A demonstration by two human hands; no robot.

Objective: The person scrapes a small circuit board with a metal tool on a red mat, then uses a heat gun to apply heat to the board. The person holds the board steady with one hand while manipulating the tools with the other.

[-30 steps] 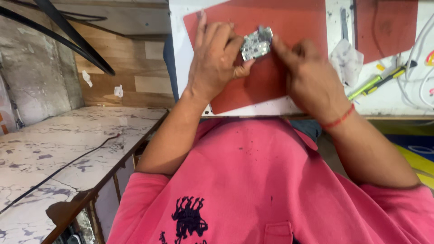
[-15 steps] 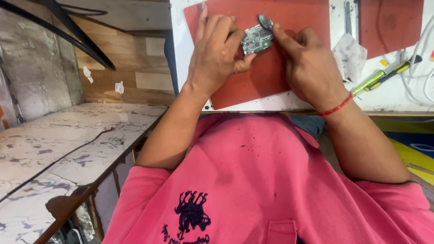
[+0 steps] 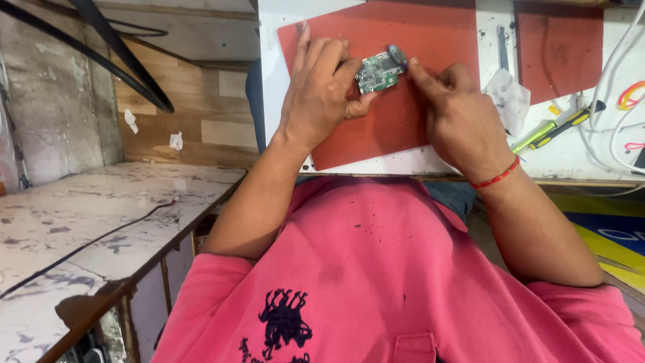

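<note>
Pink shirt [image 3: 376, 269] is filling the near field; beyond, the left hand [image 3: 319, 101] is gripping a green circuit board [image 3: 378, 72] over the red mat [image 3: 430, 40], while the right hand [image 3: 463, 121] is pinching its 3 o'clock edge; work appears midway, board not yet set down.

Pink short-sleeved shirt [image 3: 376, 269], speckled with small dark spots across the chest; dark printed emblem [image 3: 285, 323] low on the front; forearms bare; thin red thread bracelet [image 3: 496, 179] around the right wrist.
</note>
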